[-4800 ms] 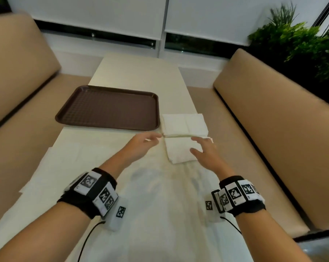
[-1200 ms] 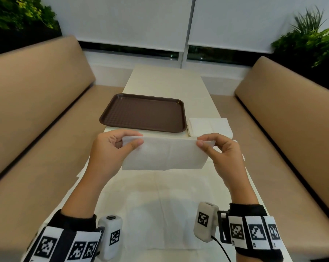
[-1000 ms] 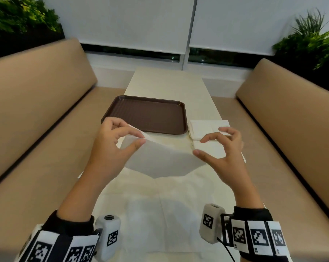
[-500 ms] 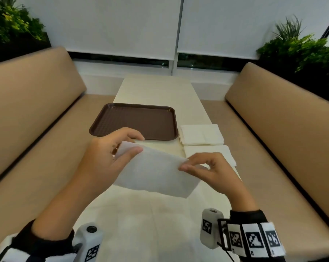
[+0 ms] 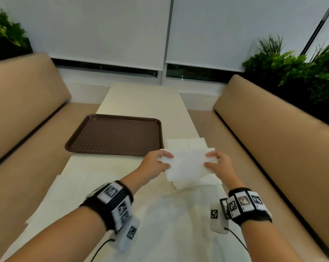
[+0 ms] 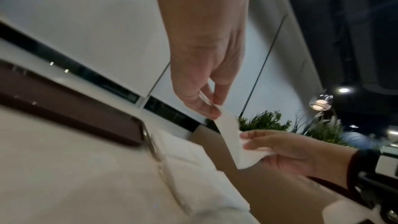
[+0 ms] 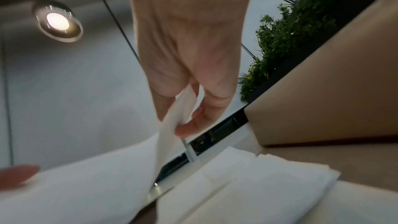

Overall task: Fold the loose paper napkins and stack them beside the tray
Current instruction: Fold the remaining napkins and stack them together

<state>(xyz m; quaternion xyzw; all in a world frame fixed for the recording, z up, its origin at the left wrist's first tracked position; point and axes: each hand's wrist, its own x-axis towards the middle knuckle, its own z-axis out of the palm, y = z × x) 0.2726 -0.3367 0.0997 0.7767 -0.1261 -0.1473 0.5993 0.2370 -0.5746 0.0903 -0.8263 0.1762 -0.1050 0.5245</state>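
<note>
You hold the folded napkin point(image 5: 187, 164) above the stacked napkins point(image 5: 186, 143) beside the brown tray point(image 5: 114, 136), your left hand point(image 5: 154, 163) and right hand point(image 5: 219, 165) each pinching an end. Square its edges, then lower it flat.

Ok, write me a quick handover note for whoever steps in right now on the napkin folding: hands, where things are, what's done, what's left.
Left hand: pinches the left edge of the folded white paper napkin.
Right hand: pinches its right edge.
The napkin is held in the air, just above the folded white napkins lying on the cream table, right of the brown plastic tray.
Done: some napkins folded and laid beside the tray; this one is folded.
Left: set it down on the pile, then fold the loose unfolded napkins lying flat near the left table edge.
</note>
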